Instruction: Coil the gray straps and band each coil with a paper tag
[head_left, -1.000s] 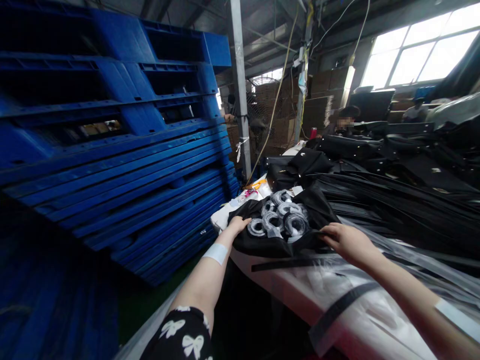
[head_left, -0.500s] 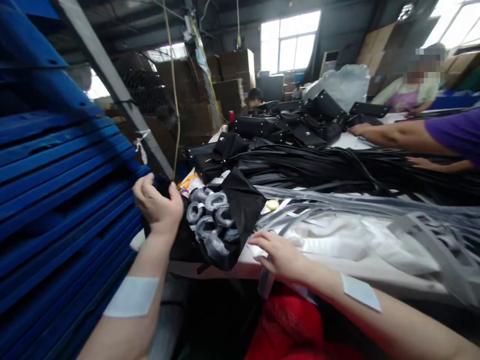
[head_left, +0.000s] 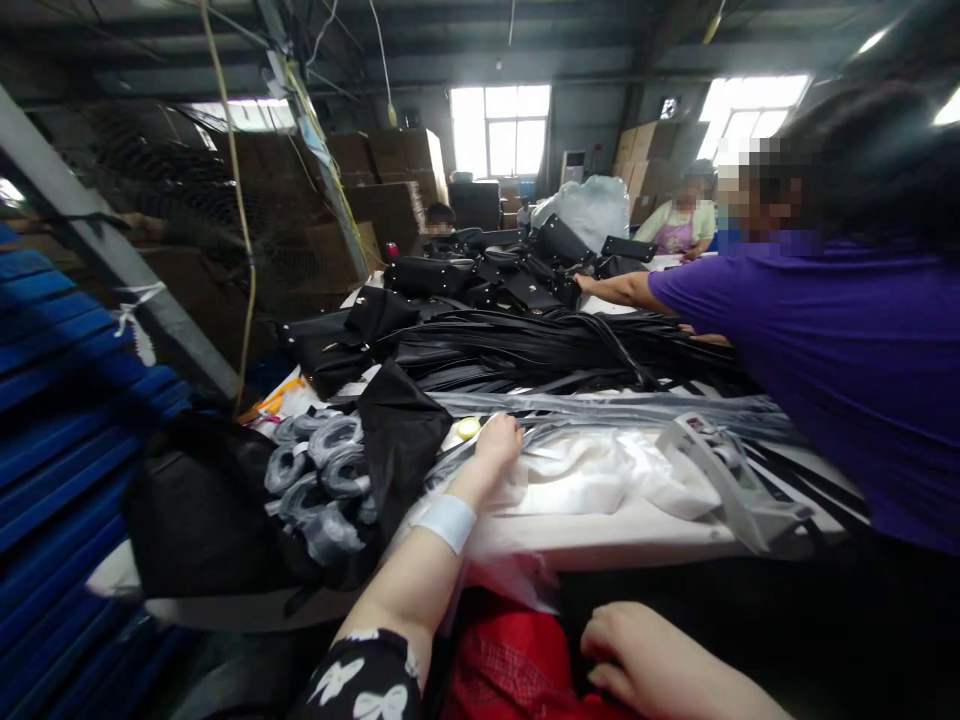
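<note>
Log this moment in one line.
left hand: at clear plastic strips, grip unclear | right hand: loosely curled near red fabric | nearby: round yellow item, clear coils

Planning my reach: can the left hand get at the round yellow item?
Probably yes: the left hand is beside the round yellow item, whose top is uncovered, with nothing visible between them, though its grip is partly hidden.

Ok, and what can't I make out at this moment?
All in the head view:
- Left hand: its back hides the fingertips; any grip on the clear strips is unclear.
- Right hand: curled fingers hide its palm; the bottom edge cuts off the forearm.
- Coiled rolls: overlap and black cloth prevent an exact count.
- Purple-shirted co-worker: cut off by the right edge.
</note>
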